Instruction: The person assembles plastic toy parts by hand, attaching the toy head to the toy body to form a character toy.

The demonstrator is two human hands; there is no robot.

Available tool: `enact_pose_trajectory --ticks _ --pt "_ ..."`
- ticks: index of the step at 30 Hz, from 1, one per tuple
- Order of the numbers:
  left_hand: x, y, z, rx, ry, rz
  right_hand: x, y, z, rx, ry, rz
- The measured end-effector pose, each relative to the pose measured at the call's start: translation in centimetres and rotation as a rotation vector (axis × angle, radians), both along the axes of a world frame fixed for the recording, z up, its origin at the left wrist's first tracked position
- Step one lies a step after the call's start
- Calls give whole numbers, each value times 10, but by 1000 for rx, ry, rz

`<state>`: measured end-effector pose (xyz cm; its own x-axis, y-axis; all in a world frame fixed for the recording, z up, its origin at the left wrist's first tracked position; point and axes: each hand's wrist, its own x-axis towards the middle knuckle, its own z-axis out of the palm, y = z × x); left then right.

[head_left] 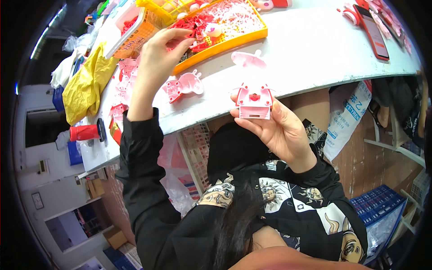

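Observation:
My right hand [290,135] grips a pink plastic toy shell half [254,101] at the table's near edge, thumb and fingers on its sides. The shell's hollow inner face is turned up, with a small red part [254,96] in its middle. My left hand [164,49] reaches over a yellow tray [220,47] of small red and white plastic parts. Its thumb and fingers are curled together over the red parts; anything between the tips is too small to make out. Another pink shell half [248,60] lies just beyond the held one. Pink shell pieces [183,86] lie below the tray.
More pink pieces [126,81] are heaped at the left, near a yellow plastic bag [87,90] and a red cylindrical object [85,132]. A tub [135,33] stands beside the tray. At the right lies a phone [372,33]. A white sack [348,117] hangs below the table edge.

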<state>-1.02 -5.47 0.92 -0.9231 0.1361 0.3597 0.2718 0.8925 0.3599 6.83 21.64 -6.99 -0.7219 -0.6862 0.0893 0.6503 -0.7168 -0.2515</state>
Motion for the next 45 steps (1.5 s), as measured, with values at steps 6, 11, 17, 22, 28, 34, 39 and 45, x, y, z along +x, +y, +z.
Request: enact_pose_trajectory --ticks 6,11,17,22,28,34,39,45 --pt "-39 22 -13 -19 -24 23 9 -7 -4 11 8 3" --pt "-50 26 -18 -138 -73 -16 14 -8 -5 22 21 -7" --pt "26 88 42 610 -176 -63 12 -5 -12 23 67 0" --pt "79 92 11 655 -28 -158 17 -9 -17 65 97 91" --pt "99 82 -4 424 49 -226 28 -9 -18 13 58 143" --pt "107 81 -8 244 34 -226 32 -9 -16 11 43 131" --pt "107 83 -9 245 41 -208 32 -9 -17 1 45 135" --pt "104 78 -10 240 30 -169 30 -12 -16 7 33 143"
